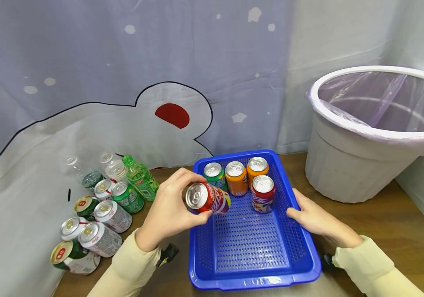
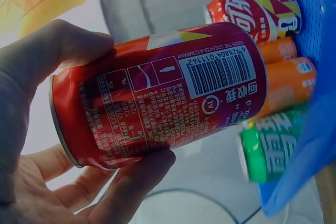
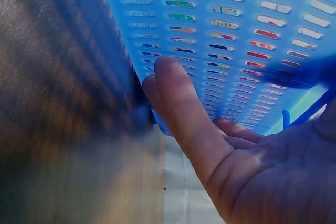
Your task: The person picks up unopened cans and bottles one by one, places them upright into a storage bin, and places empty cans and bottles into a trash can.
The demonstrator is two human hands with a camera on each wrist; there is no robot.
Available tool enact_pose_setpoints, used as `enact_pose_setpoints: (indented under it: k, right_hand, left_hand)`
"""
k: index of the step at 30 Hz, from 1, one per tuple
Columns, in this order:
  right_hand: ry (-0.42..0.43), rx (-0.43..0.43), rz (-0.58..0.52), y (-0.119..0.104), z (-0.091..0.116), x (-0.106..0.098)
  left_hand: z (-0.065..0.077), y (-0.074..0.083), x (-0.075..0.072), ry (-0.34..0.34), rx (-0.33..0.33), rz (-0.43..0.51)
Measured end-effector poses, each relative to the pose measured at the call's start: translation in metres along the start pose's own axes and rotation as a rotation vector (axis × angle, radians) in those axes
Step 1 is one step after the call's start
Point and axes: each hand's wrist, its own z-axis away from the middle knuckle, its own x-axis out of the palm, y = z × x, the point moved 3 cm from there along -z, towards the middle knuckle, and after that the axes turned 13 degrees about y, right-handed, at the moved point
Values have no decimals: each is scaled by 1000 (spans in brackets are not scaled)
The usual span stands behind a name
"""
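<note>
My left hand (image 1: 171,204) holds a red Coca-Cola can (image 1: 215,199) tilted over the left side of a blue plastic basket (image 1: 249,247). In the left wrist view the thumb lies along one side of the can and the fingers along the other, with its barcode showing. At the basket's right rim is my right hand (image 1: 313,218), thumb over the edge and fingers against the slotted outer wall (image 3: 226,40). Inside the basket, at the far end, stand a green can (image 1: 214,176), two orange cans (image 1: 236,181) and another red can (image 1: 262,196).
Left of the basket, several cans (image 1: 112,216) stand on the wooden table (image 1: 379,222) with a green bottle (image 1: 141,179) and clear bottles (image 1: 114,167) behind. A large white bin (image 1: 345,165) with a plastic liner stands at the right. A printed curtain (image 1: 122,70) hangs at the back.
</note>
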Motion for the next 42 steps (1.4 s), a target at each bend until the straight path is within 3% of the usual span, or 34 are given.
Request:
enact_pose_setpoints:
  k: [8, 16, 24, 30, 42]
  right_hand:
    - [-4, 0, -3, -1, -2, -1]
    - [-9, -15, -14, 2, -3, 3]
    - [-3, -4, 2, 1, -2, 3]
    - [-12, -1, -20, 2, -1, 5]
    - [5, -25, 0, 2, -1, 1]
  left_hand:
    - [-27, 8, 38, -134, 109, -121]
    - [-39, 7, 70, -293, 183, -235]
    - [-47, -1, 105, -431, 187, -236]
    - [-46, -5, 120, -463, 201, -258]
    - [-45, -6, 128, -478, 240, -308]
